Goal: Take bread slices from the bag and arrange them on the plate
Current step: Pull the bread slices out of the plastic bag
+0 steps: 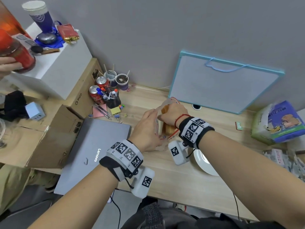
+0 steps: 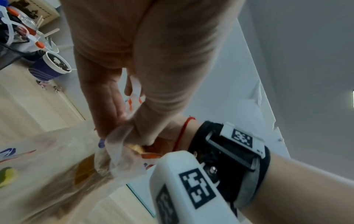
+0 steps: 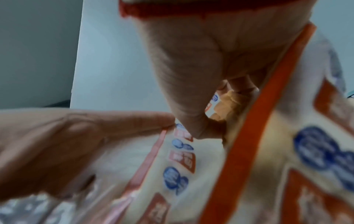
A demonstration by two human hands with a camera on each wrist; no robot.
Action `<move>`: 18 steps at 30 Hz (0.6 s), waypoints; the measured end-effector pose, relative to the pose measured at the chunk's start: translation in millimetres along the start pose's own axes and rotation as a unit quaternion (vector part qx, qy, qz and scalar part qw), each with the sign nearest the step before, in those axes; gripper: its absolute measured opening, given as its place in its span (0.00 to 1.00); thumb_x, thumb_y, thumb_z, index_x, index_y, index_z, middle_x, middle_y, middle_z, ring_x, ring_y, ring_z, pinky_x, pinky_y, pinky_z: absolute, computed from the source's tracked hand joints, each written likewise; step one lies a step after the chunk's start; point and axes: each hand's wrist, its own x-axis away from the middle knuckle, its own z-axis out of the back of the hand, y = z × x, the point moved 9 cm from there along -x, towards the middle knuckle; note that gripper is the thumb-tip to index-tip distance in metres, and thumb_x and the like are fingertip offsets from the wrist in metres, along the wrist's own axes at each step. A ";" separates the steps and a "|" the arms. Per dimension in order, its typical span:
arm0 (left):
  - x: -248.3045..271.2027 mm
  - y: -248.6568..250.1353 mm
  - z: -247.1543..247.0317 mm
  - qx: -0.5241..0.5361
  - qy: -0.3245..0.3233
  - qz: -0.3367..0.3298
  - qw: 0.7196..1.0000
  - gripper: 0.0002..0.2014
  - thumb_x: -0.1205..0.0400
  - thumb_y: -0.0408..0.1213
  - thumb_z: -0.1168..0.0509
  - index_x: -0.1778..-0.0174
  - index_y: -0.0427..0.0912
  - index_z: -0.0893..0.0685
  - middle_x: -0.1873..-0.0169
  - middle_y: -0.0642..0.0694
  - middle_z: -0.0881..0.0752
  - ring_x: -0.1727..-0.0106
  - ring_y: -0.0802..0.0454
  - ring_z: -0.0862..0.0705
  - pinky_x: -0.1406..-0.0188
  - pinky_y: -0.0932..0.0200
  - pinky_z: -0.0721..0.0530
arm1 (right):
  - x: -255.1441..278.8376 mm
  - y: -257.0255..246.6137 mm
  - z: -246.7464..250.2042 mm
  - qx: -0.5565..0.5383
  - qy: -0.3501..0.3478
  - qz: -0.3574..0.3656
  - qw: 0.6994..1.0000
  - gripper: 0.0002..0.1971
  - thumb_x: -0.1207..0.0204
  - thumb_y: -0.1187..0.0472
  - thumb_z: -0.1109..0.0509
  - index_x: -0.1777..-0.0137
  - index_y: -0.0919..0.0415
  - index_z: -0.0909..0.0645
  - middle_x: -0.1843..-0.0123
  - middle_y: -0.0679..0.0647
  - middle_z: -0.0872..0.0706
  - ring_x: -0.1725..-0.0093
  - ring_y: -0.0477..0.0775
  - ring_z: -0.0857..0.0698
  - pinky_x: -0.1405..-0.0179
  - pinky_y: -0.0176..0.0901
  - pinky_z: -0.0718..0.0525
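A clear bread bag (image 1: 158, 123) with orange and blue print stands upright on the wooden desk. My left hand (image 1: 151, 119) grips its left side and holds the mouth open; its fingers (image 2: 107, 121) pinch the plastic rim. My right hand (image 1: 171, 111) reaches into the bag's mouth from above, with thumb and fingers (image 3: 203, 128) pinching a golden-crusted bread slice (image 3: 228, 104). More slices (image 1: 168, 129) show through the plastic. The white plate (image 1: 203, 164) lies near the desk's front, partly hidden under my right forearm, and no bread is visible on it.
A closed grey laptop (image 1: 99, 151) lies left of the bag. Behind it stand a pen holder (image 1: 113, 99), cola cans (image 1: 97, 90) and paper cups (image 1: 122, 80). A blue-framed board (image 1: 222, 81) leans on the wall. A tissue pack (image 1: 279, 123) sits right.
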 end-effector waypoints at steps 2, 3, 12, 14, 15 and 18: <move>0.1 -0.9 2.1 -0.010 -0.017 0.008 1.000 0.58 0.38 0.32 0.19 0.15 0.47 0.46 0.17 0.54 0.42 0.18 0.54 0.37 0.21 0.59 0.33 | -1.8 1.5 2.1 -0.011 0.011 -0.005 1.000 0.29 0.36 0.43 0.27 0.38 0.58 0.26 0.50 0.56 0.16 0.50 0.61 0.16 0.56 0.45 0.19; -0.1 -1.4 2.1 -0.014 -0.026 0.013 0.999 0.58 0.38 0.31 0.19 0.14 0.45 0.47 0.17 0.54 0.43 0.17 0.54 0.38 0.20 0.59 0.34 | -2.9 2.9 2.1 -0.018 0.015 -0.009 1.000 0.30 0.36 0.44 0.27 0.37 0.58 0.27 0.48 0.57 0.15 0.49 0.62 0.15 0.55 0.47 0.18; -3.6 -5.7 5.4 0.010 -0.043 0.042 0.998 0.62 0.38 0.34 0.18 0.14 0.48 0.52 0.15 0.57 0.48 0.16 0.55 0.42 0.19 0.61 0.38 | 5.2 -10.0 21.8 -0.043 -0.001 0.009 0.999 0.29 0.37 0.45 0.28 0.37 0.55 0.26 0.48 0.56 0.14 0.51 0.60 0.15 0.53 0.49 0.14; -6.1 -7.1 11.8 0.011 -0.027 0.043 0.999 0.62 0.38 0.36 0.18 0.14 0.47 0.52 0.15 0.55 0.46 0.16 0.54 0.41 0.24 0.65 0.41 | 15.2 -13.3 39.3 -0.048 -0.010 0.033 0.998 0.26 0.35 0.45 0.28 0.38 0.53 0.25 0.50 0.54 0.15 0.54 0.56 0.16 0.57 0.47 0.16; -7.8 -6.4 14.9 0.011 -0.022 0.039 0.999 0.61 0.38 0.36 0.18 0.14 0.47 0.50 0.16 0.54 0.44 0.17 0.53 0.39 0.26 0.66 0.42 | 22.2 -13.7 50.7 -0.058 -0.011 0.046 0.997 0.26 0.35 0.45 0.27 0.37 0.52 0.25 0.51 0.53 0.16 0.55 0.54 0.17 0.60 0.45 0.18; -11.3 1.0 21.6 0.021 -0.019 0.034 0.999 0.57 0.39 0.44 0.17 0.15 0.51 0.43 0.22 0.51 0.36 0.24 0.46 0.27 0.21 0.55 0.31 | 43.9 -3.0 90.3 -0.099 0.008 0.069 0.993 0.27 0.33 0.49 0.27 0.34 0.50 0.25 0.48 0.52 0.18 0.52 0.56 0.18 0.59 0.43 0.22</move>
